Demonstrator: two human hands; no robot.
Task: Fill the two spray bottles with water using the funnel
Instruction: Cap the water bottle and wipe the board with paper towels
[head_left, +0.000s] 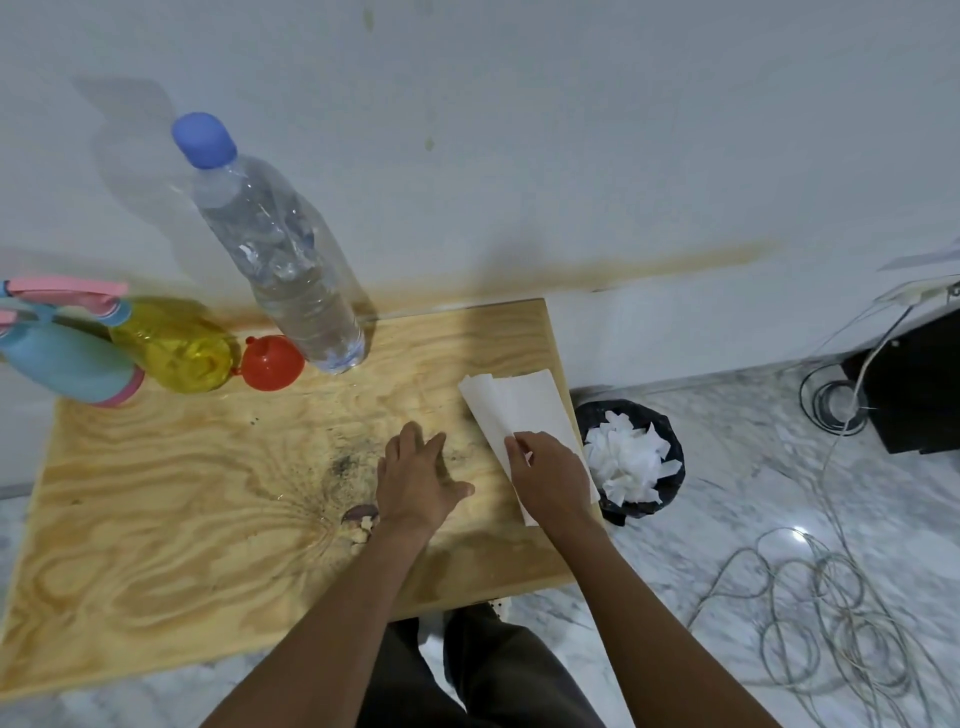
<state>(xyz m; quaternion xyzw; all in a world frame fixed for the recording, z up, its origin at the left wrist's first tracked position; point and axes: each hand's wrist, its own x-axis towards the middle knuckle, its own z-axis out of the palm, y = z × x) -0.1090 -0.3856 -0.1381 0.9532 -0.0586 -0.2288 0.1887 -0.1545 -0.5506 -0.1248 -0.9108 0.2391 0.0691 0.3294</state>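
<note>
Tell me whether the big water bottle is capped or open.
Capped. The water bottle stands upright on the table with its blue cap on top.

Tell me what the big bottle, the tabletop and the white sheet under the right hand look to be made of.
Big bottle: clear, glossy plastic, see-through with highlights, with a matte blue cap. Tabletop: bare plywood, showing swirling grain and a knot, apparently unvarnished. White sheet: thin, matte, folded paper, probably a paper towel; the right hand presses on it.
</note>
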